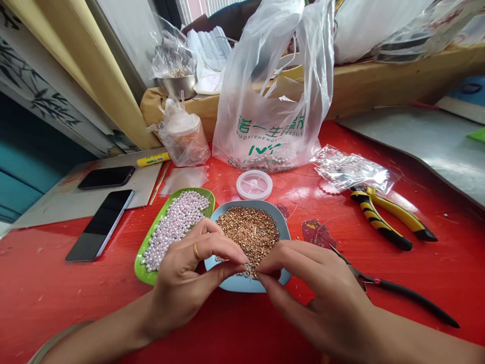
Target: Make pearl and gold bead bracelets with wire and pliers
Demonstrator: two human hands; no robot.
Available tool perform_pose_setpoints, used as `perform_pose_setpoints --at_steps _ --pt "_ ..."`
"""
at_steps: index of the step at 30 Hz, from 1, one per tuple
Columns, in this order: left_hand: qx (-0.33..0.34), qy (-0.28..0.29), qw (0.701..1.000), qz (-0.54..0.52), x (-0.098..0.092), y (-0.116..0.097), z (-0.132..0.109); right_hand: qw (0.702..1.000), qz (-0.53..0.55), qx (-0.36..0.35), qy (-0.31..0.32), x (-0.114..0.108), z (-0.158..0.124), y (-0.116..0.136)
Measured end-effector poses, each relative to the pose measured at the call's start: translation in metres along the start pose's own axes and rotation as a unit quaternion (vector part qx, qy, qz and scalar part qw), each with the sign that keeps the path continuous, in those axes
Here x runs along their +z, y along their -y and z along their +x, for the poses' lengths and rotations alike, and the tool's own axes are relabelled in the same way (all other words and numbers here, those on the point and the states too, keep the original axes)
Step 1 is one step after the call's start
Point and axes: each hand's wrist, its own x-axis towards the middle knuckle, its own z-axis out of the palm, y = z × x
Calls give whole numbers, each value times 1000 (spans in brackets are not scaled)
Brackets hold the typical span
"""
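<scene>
Two hands nearly meet above the gold beads

From where I stand, the left hand (189, 273) looks pinched on a small clear piece (248, 266), which sits just off its thumb and forefinger, toward the right hand (322, 283). The left is nearer; the right's fingertips bunch just beyond, though whether they grip anything I cannot tell. The piece is too tiny to show a long axis. It hangs over the near side of the blue dish (242, 286), in front of the gold beads (248, 222).
</scene>
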Motion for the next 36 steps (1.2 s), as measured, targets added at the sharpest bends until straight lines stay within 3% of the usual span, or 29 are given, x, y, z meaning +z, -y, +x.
perform_pose_setpoints --at_steps 10,18,22,26,28,32,36 --pt "-77 -15 996 -40 0 1 -1 985 78 143 61 1 6 -3" --pt "-182 -12 982 57 -26 1 19 974 101 191 63 0 7 -6" --pt "-213 75 966 128 -49 -6 28 976 86 191 63 1 6 -5" --pt "-230 255 919 192 -71 -10 28 979 71 177 68 1 5 -6" --pt "-220 316 894 229 -76 -11 27 981 66 168 65 1 5 -6" --pt "-217 369 858 285 -72 -10 25 982 63 167 64 2 5 -7" --pt "-216 385 843 306 -63 -10 26 981 58 169 81 0 5 -7"
